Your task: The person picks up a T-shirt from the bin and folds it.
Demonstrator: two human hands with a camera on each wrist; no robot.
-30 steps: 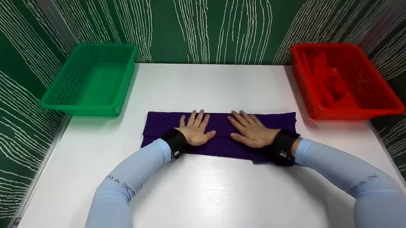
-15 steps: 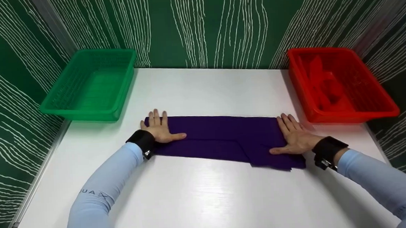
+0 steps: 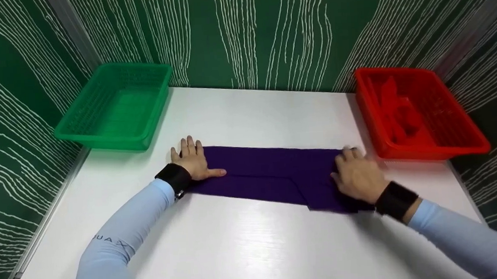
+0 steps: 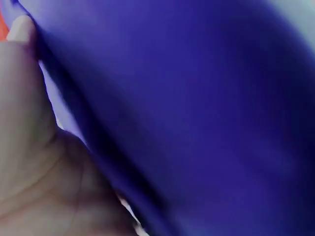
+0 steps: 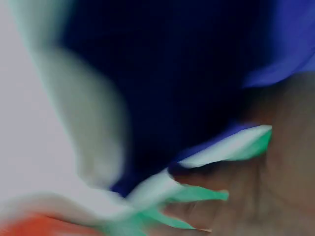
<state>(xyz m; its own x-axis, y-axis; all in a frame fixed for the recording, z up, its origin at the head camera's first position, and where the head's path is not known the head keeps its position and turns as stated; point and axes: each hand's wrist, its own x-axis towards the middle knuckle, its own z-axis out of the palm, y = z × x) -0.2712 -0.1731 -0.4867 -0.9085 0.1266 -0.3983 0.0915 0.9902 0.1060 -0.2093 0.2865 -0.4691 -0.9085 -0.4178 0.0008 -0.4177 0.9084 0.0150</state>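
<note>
A folded purple cloth [image 3: 258, 168] lies in a long strip across the white table, its fold line running along the middle. My left hand [image 3: 192, 161] rests flat on the cloth's left end, fingers spread and thumb pointing right along it. In the left wrist view, the thumb [image 4: 22, 32] lies by the purple fabric [image 4: 197, 118]. At the right end, my right hand [image 3: 359, 176] is over the cloth with its knuckles raised and fingers bent, blurred by motion. The right wrist view has light gaps between the fingers [image 5: 211, 177] and dark fabric [image 5: 172, 88] beside them.
A green plastic basket [image 3: 146, 138] stands at the back left of the white table [image 3: 245, 241]. At the back right, a red basket [image 3: 436, 151] holds red items, close to the right hand. Green walls [image 3: 268, 36] with white streaks enclose the back and sides.
From the cloth's middle, both hands slid outward to its two ends, smoothing it. Since half a second ago the left hand has stayed flat, while the right has raised its knuckles and bent its fingers.
</note>
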